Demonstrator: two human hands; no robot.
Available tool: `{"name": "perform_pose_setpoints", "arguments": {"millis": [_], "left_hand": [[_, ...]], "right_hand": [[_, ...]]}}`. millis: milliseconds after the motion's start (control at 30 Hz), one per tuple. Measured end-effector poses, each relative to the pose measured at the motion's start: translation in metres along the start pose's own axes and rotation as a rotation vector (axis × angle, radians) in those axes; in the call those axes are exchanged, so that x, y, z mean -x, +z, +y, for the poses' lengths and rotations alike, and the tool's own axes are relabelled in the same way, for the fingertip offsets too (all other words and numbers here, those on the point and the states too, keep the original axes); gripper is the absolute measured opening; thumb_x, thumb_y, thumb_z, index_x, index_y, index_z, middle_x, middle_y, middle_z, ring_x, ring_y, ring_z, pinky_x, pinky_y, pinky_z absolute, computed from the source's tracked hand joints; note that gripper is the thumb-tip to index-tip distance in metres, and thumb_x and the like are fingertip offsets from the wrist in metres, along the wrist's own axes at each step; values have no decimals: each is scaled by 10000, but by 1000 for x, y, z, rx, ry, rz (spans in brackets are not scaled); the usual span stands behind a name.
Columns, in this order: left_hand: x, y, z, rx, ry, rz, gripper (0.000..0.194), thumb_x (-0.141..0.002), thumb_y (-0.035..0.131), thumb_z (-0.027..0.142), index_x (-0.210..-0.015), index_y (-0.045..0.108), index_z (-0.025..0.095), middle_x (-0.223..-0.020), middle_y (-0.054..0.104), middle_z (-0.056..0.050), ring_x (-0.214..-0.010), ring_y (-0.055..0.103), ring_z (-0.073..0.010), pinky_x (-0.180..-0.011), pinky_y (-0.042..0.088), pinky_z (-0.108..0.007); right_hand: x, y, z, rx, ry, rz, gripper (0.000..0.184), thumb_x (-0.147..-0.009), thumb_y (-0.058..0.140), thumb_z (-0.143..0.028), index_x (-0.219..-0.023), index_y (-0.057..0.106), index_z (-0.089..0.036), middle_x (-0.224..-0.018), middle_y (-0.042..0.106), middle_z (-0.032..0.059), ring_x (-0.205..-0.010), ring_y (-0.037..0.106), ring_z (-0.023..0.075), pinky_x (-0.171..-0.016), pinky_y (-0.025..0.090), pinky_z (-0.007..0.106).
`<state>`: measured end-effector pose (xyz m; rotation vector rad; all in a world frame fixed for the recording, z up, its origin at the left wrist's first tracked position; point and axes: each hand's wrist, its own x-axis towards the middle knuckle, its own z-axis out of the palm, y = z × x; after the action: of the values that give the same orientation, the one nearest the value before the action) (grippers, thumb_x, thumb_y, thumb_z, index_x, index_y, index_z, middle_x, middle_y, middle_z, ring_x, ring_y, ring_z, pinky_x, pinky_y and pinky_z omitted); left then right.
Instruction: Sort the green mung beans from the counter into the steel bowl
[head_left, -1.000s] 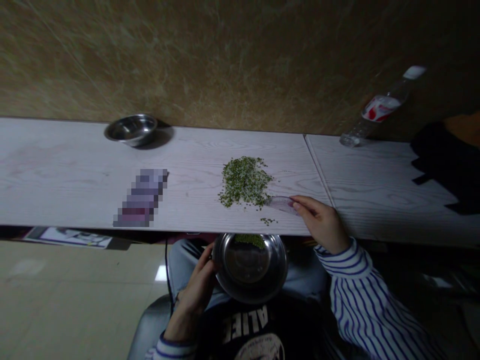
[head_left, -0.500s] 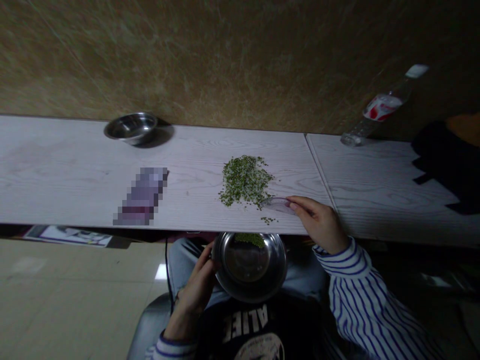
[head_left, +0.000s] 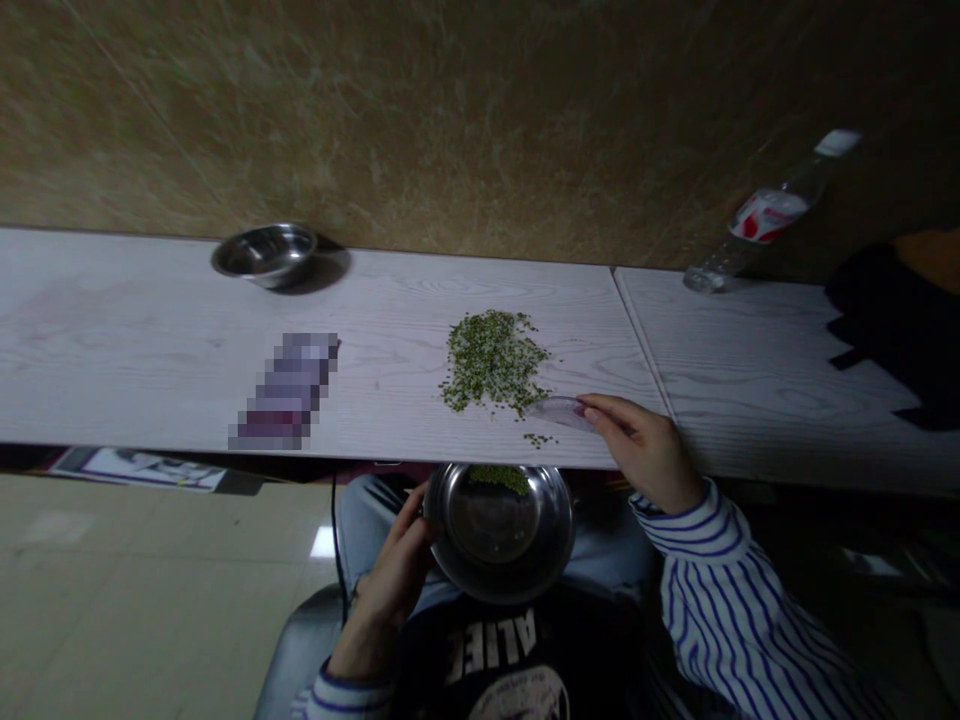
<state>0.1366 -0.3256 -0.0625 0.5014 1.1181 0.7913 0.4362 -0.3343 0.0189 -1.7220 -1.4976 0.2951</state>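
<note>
A loose patch of green beans (head_left: pixel 491 360), small as mung beans and mixed with white grains, lies spread on the pale wooden counter (head_left: pixel 382 340). My right hand (head_left: pixel 637 445) pinches a clear, purplish flat piece (head_left: pixel 559 411), perhaps a plastic scraper, whose tip touches the patch's lower right edge. A few stray beans (head_left: pixel 540 440) lie just below that tip. Under the counter's front edge, my left hand (head_left: pixel 405 560) grips the left rim of a steel bowl (head_left: pixel 499 580) over my lap. Green beans (head_left: pixel 499 479) are gathered at the bowl's far side.
Another steel bowl (head_left: pixel 266 257) stands at the back left by the wall. A pixelated flat object (head_left: pixel 285 390) lies left of the beans. To the right, a clear bottle (head_left: pixel 761 215) with a white cap stands near a dark item (head_left: pixel 885 320). A seam crosses the counter.
The clear piece shifted slightly left and then a little back right, staying at the patch's edge. The left hand and its bowl have hardly moved.
</note>
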Motion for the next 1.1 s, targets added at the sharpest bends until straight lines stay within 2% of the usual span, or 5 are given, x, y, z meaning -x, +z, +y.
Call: {"name": "perform_pose_setpoints", "arguments": {"millis": [200, 433, 733, 867, 1100], "left_hand": [[1, 3, 2, -6, 6, 4, 587, -607, 735, 253, -1193, 710, 224, -1107, 767, -68, -1129, 636, -320, -916, 465, -373], [2, 3, 6, -20, 15, 0, 565, -599, 737, 260, -1163, 720, 241, -1081, 767, -55, -1127, 638, -319, -919, 468, -369], [3, 4, 7, -13, -19, -1, 608, -592, 734, 251, -1198, 690, 237, -1007, 766, -41, -1000, 669, -291, -826, 472, -347], [2, 2, 7, -7, 5, -9, 580, -615, 755, 266, -1192, 699, 242, -1043, 773, -43, -1034, 662, -295, -859, 465, -353], [3, 2, 6, 16, 1, 10, 599, -602, 764, 252, -1197, 692, 238, -1075, 780, -45, -1121, 653, -317, -889, 459, -362]], "right_hand": [[1, 1, 4, 6, 5, -14, 248, -933, 587, -287, -1059, 791, -226, -1037, 809, 77, -960, 763, 245, -857, 620, 373], [-4, 3, 5, 7, 26, 50, 265, -920, 582, -330, -1037, 797, -229, -1007, 814, 78, -923, 770, 249, -823, 629, 371], [-8, 13, -2, -17, -10, -9, 263, -927, 577, -289, -1057, 795, -222, -1019, 812, 76, -933, 766, 243, -832, 620, 362], [-6, 9, -3, -24, -31, -55, 255, -930, 584, -267, -1070, 792, -224, -1024, 811, 72, -944, 763, 239, -833, 617, 355], [-3, 0, -1, -37, -10, -30, 246, -917, 591, -267, -1045, 796, -215, -1004, 814, 73, -926, 768, 242, -820, 623, 354]]}}
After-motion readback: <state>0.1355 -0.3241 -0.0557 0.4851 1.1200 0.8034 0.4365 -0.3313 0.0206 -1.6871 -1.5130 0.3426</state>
